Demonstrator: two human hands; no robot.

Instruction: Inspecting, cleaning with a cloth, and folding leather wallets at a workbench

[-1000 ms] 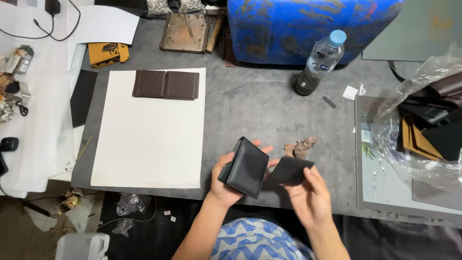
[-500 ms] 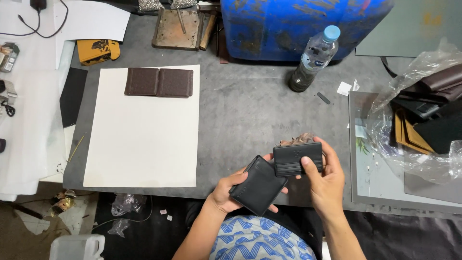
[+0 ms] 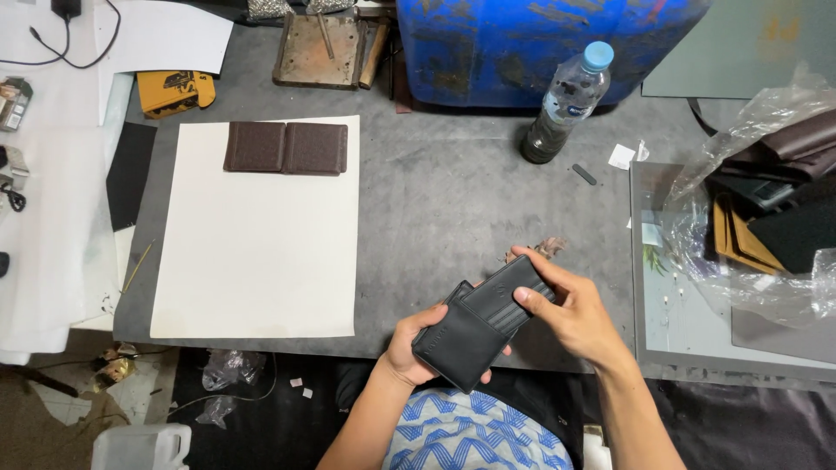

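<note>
Two hands share one black wallet above the desk's near edge: the left hand has its grip closed under the lower half, the right hand pinches the upper flap. Far left of them, a brown wallet lies open on a cream sheet.

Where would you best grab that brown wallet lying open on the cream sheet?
Take the brown wallet at its centre fold, from above: it lies flat and open, with the cream sheet bare around it, so fingers can pinch across front and back edges.
</note>
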